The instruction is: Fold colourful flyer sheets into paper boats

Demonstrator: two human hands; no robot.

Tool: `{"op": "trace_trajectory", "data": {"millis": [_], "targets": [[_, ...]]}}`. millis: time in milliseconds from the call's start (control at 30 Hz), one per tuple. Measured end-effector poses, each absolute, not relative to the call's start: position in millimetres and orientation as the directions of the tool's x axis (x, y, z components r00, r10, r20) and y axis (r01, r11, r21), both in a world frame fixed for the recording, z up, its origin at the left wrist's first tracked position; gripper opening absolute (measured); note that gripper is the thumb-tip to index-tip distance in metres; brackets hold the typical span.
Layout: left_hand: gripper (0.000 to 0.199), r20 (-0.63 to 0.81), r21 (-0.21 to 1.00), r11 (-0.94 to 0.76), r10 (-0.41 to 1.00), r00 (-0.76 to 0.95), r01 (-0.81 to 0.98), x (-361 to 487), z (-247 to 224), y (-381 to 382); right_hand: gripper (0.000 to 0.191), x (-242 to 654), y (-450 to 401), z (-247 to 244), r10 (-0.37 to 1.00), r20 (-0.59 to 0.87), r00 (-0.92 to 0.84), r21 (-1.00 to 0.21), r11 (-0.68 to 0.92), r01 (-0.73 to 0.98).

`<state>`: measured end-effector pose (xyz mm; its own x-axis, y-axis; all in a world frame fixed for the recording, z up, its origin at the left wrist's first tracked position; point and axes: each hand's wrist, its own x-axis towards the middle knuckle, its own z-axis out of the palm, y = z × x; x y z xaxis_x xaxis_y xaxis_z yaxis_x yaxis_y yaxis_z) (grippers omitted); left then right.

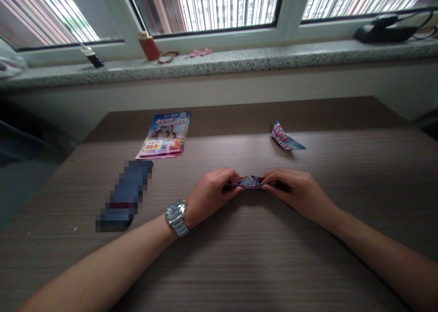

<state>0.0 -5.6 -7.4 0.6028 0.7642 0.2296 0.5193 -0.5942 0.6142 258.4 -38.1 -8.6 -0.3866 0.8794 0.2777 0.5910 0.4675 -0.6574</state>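
Between my two hands is a small folded paper with a printed, multicoloured surface, held just above the table. My left hand, with a silver watch on its wrist, pinches the paper's left end between thumb and fingers. At the opposite end my right hand pinches it the same way. The fingers cover both ends, so only the middle shows. Beyond my right hand lies a folded paper boat-like shape in pink, white and blue print.
A stack of printed flyers lies at the back left of the wooden table. Nearer sits a pixelated dark blue object. On the stone windowsill are a red box, a pink item and a black device with cables.
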Motion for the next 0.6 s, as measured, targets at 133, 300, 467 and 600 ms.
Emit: {"op": "trace_trajectory", "data": {"millis": [133, 300, 467, 600], "targets": [[0.014, 0.243, 0.639, -0.591, 0.762, 0.600, 0.492, 0.0, -7.5, -6.4, 0.006, 257.5, -38.8, -10.2, 0.882, 0.275, -0.383, -0.659, 0.463, 0.592], [0.010, 0.247, 0.652, -0.580, 0.771, 0.587, 0.487, 0.9, -7.0, -7.0, 0.014, 254.6, -40.3, -12.7, 0.922, 0.241, -0.302, -0.697, 0.382, 0.607], [0.013, 0.242, 0.651, -0.581, 0.769, 0.592, 0.489, 2.5, -6.2, -5.7, 0.018, 252.4, -39.5, -12.0, 0.882, 0.266, -0.389, -0.661, 0.460, 0.592], [0.014, 0.271, 0.599, -0.623, 0.749, 0.605, 0.503, 3.0, -5.9, -4.6, 0.021, 251.5, -38.1, -11.7, 0.860, 0.292, -0.418, -0.629, 0.502, 0.594]]}}
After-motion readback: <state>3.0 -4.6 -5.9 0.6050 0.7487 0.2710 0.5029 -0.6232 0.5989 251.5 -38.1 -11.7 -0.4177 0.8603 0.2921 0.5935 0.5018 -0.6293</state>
